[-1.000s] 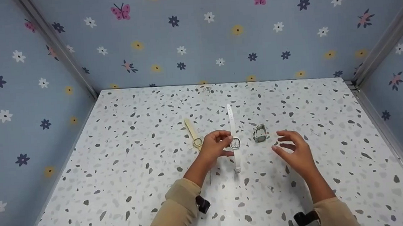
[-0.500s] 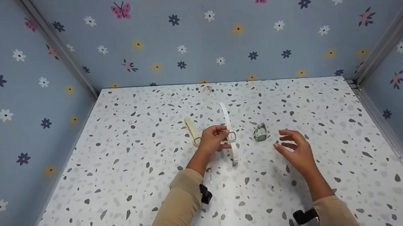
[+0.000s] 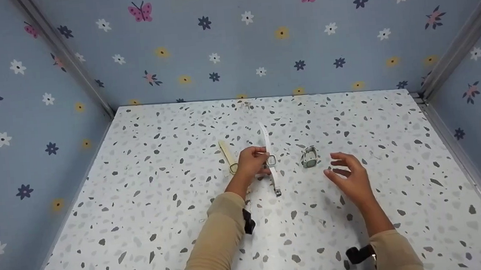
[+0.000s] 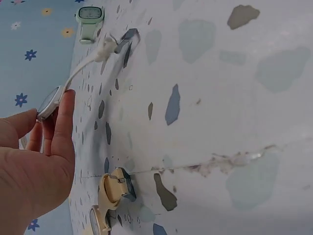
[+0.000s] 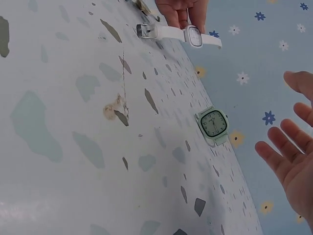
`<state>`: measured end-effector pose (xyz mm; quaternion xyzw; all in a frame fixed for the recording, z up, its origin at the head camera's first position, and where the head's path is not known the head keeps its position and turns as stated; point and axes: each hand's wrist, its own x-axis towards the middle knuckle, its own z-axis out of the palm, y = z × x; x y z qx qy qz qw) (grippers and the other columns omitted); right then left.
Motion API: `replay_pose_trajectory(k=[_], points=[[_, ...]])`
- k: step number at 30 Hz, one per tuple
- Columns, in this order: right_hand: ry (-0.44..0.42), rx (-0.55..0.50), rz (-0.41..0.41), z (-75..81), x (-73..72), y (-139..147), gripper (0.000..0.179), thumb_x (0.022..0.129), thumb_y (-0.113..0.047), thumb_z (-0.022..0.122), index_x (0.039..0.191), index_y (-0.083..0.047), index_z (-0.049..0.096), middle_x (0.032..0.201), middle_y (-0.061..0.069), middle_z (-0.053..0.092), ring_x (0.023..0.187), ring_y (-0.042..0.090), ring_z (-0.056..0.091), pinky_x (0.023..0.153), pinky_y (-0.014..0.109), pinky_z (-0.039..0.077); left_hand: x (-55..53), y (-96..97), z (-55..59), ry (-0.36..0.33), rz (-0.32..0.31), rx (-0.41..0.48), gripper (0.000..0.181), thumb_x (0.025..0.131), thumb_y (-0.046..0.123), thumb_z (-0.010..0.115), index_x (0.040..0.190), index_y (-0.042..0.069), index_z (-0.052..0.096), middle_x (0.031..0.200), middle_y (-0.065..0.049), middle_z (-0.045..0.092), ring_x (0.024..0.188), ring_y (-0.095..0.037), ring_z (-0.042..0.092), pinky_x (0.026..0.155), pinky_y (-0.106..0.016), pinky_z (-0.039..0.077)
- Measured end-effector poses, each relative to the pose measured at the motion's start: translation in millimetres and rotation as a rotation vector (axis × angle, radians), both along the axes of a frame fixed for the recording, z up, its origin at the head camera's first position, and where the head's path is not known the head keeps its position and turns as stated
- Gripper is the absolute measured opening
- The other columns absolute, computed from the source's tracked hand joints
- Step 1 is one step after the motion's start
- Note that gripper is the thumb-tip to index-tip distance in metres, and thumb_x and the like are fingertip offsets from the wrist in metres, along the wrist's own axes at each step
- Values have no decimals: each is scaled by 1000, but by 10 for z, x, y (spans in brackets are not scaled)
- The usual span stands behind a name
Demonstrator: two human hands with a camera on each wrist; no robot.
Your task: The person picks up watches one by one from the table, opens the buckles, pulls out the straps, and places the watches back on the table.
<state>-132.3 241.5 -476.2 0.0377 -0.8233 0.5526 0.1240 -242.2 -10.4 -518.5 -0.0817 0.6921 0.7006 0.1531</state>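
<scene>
My left hand [image 3: 251, 162] pinches a white wristwatch [image 3: 271, 161] by its case, between thumb and fingers. Its strap hangs unfastened, one end pointing away and the buckle end toward me; in the left wrist view the white watch [image 4: 50, 104] shows edge-on, held off the table. To its left lies a yellow wristwatch [image 3: 227, 155], partly hidden behind the left hand. A pale green wristwatch [image 3: 309, 157], strap looped, stands between the hands. My right hand [image 3: 351, 177] hovers to the right of it with fingers apart and loosely bent, holding nothing; the right wrist view shows the green watch's square dial [image 5: 214, 124].
The white speckled table [image 3: 180, 242] has flower-patterned blue walls at the back [image 3: 233, 41] and both sides. Metal posts [image 3: 67, 58] stand at its back corners. A brownish crack mark [image 4: 215, 164] runs across the tabletop in the left wrist view.
My left hand has moved slightly away from me and to the left with the white watch, whose strap now tilts more. The right hand has barely moved; the green and yellow watches stay put.
</scene>
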Motion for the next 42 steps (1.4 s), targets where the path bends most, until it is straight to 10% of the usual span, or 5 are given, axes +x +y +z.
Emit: replay_pose_trajectory(k=[14,19,42], points=[[-72,-115,-43,-458,-256,160,48,89,-14,74,130,2,55,131,15,53,116,31,55,99,41,47,-66,11,-40,21,-6,-389,16,94,11,63,109,4,63,93,-10,62,62,-18,64,56,-29,56],[-91,-130,-52,-453,-300,169,45,89,-14,73,129,1,56,130,18,54,117,32,55,89,21,50,-71,13,-35,36,-12,-473,15,93,7,62,107,1,63,93,-11,62,65,-17,65,56,-26,56],[-278,44,-45,-407,-606,217,45,95,-23,65,132,1,54,134,16,54,119,31,53,92,39,50,-58,-34,3,122,-100,-687,21,88,4,67,109,2,66,96,-11,65,69,-17,63,60,-29,53]])
